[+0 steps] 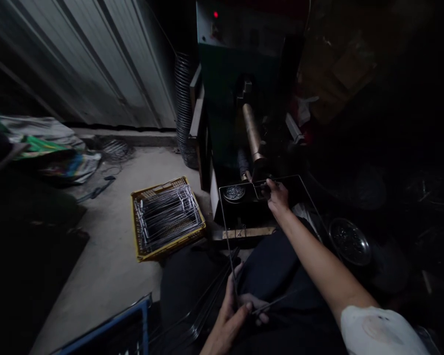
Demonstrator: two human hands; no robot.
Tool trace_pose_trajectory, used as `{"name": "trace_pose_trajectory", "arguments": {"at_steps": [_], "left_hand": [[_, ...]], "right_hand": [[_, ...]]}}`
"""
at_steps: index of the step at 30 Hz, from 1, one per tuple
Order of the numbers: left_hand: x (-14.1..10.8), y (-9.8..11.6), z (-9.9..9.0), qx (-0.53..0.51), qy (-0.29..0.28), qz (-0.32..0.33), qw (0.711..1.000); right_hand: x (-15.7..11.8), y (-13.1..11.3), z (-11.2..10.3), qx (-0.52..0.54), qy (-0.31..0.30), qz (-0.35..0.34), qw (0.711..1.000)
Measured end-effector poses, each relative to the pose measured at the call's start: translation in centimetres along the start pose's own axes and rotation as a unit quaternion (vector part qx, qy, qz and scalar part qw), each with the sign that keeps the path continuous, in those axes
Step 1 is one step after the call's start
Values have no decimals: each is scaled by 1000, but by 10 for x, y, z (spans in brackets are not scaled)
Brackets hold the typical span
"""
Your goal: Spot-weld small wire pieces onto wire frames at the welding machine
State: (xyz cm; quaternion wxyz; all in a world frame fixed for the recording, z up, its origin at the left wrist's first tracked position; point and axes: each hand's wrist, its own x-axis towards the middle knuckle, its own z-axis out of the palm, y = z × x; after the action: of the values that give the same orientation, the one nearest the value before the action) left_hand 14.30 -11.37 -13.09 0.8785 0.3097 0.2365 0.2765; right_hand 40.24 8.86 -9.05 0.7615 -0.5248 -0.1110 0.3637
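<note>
A large bent wire frame (pixel 225 224) stretches from my lap to the machine's lower tip (pixel 247 176). My left hand (pixel 233 313) is closed around its near end, low over my dark trousers. At the frame's far side, my right hand (pixel 278 196) pinches the wire just right of the machine tip. A smaller wire loop shows by those fingers, but dim light hides whether it is joined to the frame. More bent wires (pixel 203 315) lie across my lap, left of my left hand. Behind the far wire sits a round dish of small metal parts (pixel 234 192).
A yellow crate (pixel 135 231) of wire frames stands on the floor to the left. A blue crate (pixel 145 315) is at the bottom. The green machine (pixel 222 88) rises ahead, with a red light. A metal bowl (pixel 364 246) sits at right. Sacks (pixel 59 143) lie far left.
</note>
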Motion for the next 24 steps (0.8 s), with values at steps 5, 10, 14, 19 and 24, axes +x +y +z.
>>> {"name": "trace_pose_trajectory", "arguments": {"at_steps": [5, 10, 14, 19, 24], "left_hand": [[4, -8, -1, -1, -1, 16, 1000], [3, -10, 0, -11, 19, 18, 1000], [-10, -19, -11, 6, 56, 18, 998], [-28, -50, -30, 9, 133, 23, 991], [-38, -58, -35, -2, 172, 19, 985]], "right_hand": [[-3, -1, 2, -7, -8, 18, 1000], [-3, -8, -1, -31, -12, 24, 999], [-9, -15, -10, -115, -64, 21, 991], [-23, -14, -11, -152, -77, 32, 985], [-31, -7, 3, -160, -82, 25, 983]]}}
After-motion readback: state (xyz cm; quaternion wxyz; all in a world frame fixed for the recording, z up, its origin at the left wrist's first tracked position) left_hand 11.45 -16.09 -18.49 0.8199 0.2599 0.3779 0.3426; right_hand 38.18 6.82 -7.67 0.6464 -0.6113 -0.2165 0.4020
